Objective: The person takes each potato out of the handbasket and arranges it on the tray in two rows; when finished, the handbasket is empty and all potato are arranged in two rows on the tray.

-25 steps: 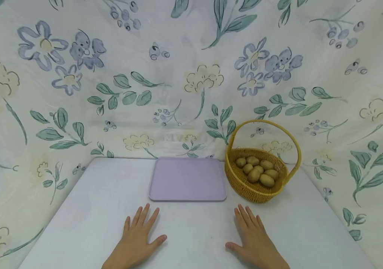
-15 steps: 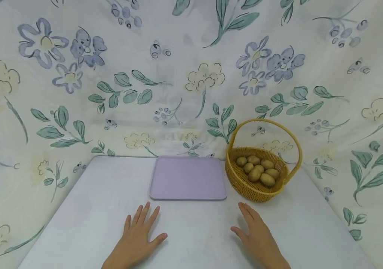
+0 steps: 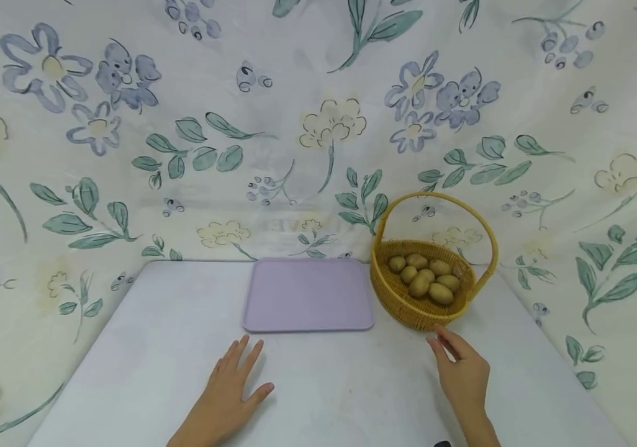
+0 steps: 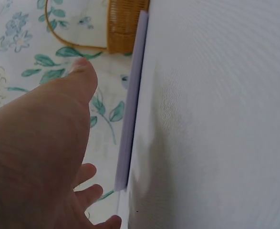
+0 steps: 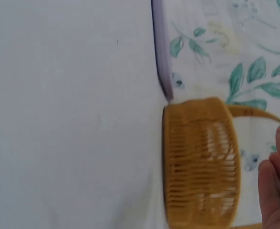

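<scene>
The right hand [image 3: 464, 375] is nearer. The wicker basket [image 3: 408, 312] of potatoes [image 3: 426, 275] stands on the tabletop [image 3: 346, 385], ahead and slightly left of its fingers: bent, thumb apart, gripping nothing. Left hand [image 3: 230, 383]: fingers spread.

Right hand [image 3: 464, 369]: blurred and cut off in the right wrist view; some fingers hidden in the head view. Left hand [image 3: 229, 385]: cut off in its wrist view. Potatoes [image 3: 441, 293]: undersides hidden; count of any lower layer undeterminable. Wicker basket [image 5: 202, 167]: floor hidden; cropped in both wrist views. Dark object [image 3: 442, 444], near right: mostly cropped, unidentifiable. Floral cloth [image 3: 296, 37]: faint central marks illegible.
</scene>
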{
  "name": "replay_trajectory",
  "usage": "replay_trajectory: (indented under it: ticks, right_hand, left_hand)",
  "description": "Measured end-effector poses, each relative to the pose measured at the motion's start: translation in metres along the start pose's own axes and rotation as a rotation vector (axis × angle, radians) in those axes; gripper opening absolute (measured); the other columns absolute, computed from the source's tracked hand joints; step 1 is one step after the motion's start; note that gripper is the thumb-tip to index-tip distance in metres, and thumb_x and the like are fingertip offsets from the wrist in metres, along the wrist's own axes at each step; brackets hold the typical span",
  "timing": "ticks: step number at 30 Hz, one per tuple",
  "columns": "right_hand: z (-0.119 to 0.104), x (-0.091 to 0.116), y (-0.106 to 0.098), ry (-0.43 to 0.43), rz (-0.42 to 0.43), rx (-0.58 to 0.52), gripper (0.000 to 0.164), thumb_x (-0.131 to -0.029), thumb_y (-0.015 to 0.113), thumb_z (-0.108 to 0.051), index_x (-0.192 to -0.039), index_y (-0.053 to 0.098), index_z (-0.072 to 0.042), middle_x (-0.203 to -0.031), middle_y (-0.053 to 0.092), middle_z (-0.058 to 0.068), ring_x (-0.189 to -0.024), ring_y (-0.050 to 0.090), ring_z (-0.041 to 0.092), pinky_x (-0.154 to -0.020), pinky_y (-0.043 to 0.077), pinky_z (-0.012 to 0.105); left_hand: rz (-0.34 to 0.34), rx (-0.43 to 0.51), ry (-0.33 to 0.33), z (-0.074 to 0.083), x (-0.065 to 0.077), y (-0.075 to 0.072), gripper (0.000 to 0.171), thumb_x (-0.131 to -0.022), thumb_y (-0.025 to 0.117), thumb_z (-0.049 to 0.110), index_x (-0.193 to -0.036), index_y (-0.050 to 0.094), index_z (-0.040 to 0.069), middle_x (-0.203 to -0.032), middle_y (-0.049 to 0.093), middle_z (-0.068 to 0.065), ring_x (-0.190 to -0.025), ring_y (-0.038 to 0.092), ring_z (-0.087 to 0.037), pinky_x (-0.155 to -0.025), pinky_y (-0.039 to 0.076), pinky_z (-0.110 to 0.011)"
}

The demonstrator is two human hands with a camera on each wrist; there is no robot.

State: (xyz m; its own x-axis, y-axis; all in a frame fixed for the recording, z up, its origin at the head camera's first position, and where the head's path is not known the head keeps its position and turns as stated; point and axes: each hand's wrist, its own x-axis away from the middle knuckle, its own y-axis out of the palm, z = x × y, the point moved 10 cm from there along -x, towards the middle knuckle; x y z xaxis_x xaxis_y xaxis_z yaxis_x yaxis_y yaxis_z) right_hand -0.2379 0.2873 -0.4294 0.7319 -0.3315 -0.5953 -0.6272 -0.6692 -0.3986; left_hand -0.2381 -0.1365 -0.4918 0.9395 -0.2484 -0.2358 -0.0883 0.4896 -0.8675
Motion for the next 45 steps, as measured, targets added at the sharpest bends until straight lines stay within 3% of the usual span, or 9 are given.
replay_trajectory:
  ticks: [6,13,17,21,31,35,39,42,45]
  right_hand:
    - [0.038,-0.019,-0.014,0.178,0.058,0.000,0.024,-0.090,0.077,-0.003,-0.113,0.075,0.004,-0.111,0.076,0.020,-0.086,0.053,-0.032,-0.072,0.048,-0.003]
    - [0.070,-0.034,-0.020,0.259,0.059,0.021,0.028,-0.091,0.078,-0.009,-0.117,0.075,0.000,-0.116,0.075,0.019,-0.084,0.052,-0.032,-0.071,0.048,-0.003]
    - [0.087,-0.046,-0.024,0.332,0.089,-0.004,0.030,-0.092,0.077,-0.013,-0.120,0.075,-0.002,-0.120,0.074,0.019,-0.083,0.053,-0.031,-0.071,0.049,-0.001]
    - [0.097,-0.060,-0.023,0.402,0.124,-0.043,0.036,-0.094,0.076,-0.018,-0.126,0.072,-0.004,-0.125,0.072,0.018,-0.086,0.055,-0.026,-0.076,0.050,-0.001]
    - [0.107,-0.082,-0.020,0.451,0.182,-0.127,0.042,-0.094,0.075,-0.017,-0.134,0.068,-0.005,-0.132,0.068,0.018,-0.092,0.059,-0.020,-0.080,0.049,0.000]
    - [0.110,-0.083,-0.016,0.478,0.150,-0.083,0.046,-0.095,0.075,-0.025,-0.137,0.066,-0.008,-0.134,0.067,0.015,-0.111,0.068,-0.003,-0.082,0.049,0.000]
    - [0.115,-0.085,-0.017,0.494,0.139,-0.043,0.048,-0.095,0.074,-0.030,-0.139,0.065,-0.011,-0.135,0.067,0.011,-0.126,0.065,0.015,-0.082,0.048,0.000]
    - [0.116,-0.087,-0.020,0.490,0.159,-0.026,0.044,-0.095,0.074,-0.027,-0.135,0.067,-0.010,-0.132,0.068,0.012,-0.120,0.067,0.004,-0.080,0.048,-0.001]
    - [0.114,-0.090,-0.020,0.466,0.180,-0.029,0.041,-0.094,0.076,-0.025,-0.131,0.070,-0.008,-0.128,0.070,0.015,-0.099,0.064,-0.015,-0.077,0.047,-0.002]
  left_hand:
    - [0.043,0.097,-0.013,-0.004,-0.008,-0.004,0.073,-0.094,0.073,0.039,-0.154,0.044,0.009,-0.158,0.042,-0.018,-0.143,0.044,-0.045,-0.108,0.045,-0.063]
    - [0.215,0.143,0.028,0.004,-0.016,-0.022,0.054,-0.086,0.083,0.019,-0.134,0.064,0.003,-0.135,0.066,-0.013,-0.124,0.065,-0.035,-0.101,0.054,-0.050]
    - [0.255,0.168,0.047,0.010,-0.021,-0.026,0.048,-0.084,0.084,0.014,-0.128,0.068,0.003,-0.128,0.070,-0.013,-0.114,0.070,-0.033,-0.093,0.059,-0.045]
    - [0.256,0.206,0.034,0.013,-0.030,-0.028,0.043,-0.085,0.083,0.013,-0.126,0.069,0.005,-0.125,0.072,-0.012,-0.107,0.073,-0.031,-0.089,0.061,-0.040]
    - [0.244,0.313,0.060,0.025,-0.054,-0.033,0.042,-0.089,0.080,0.014,-0.128,0.070,0.005,-0.129,0.071,-0.012,-0.112,0.072,-0.030,-0.093,0.060,-0.036]
    - [0.232,0.417,0.027,0.024,-0.061,-0.030,0.039,-0.089,0.079,0.012,-0.127,0.071,0.004,-0.124,0.073,-0.013,-0.111,0.073,-0.030,-0.092,0.060,-0.031]
    - [0.215,0.531,0.021,0.028,-0.072,-0.025,0.037,-0.088,0.080,0.014,-0.123,0.074,0.005,-0.119,0.076,-0.013,-0.108,0.074,-0.029,-0.089,0.061,-0.028]
    - [0.183,0.623,0.001,0.033,-0.086,-0.019,0.039,-0.085,0.082,0.014,-0.123,0.075,0.008,-0.119,0.076,-0.012,-0.108,0.074,-0.027,-0.088,0.060,-0.025]
    - [0.145,0.728,-0.032,0.038,-0.101,-0.013,0.040,-0.084,0.084,0.012,-0.122,0.075,0.008,-0.119,0.076,-0.011,-0.110,0.074,-0.029,-0.088,0.060,-0.023]
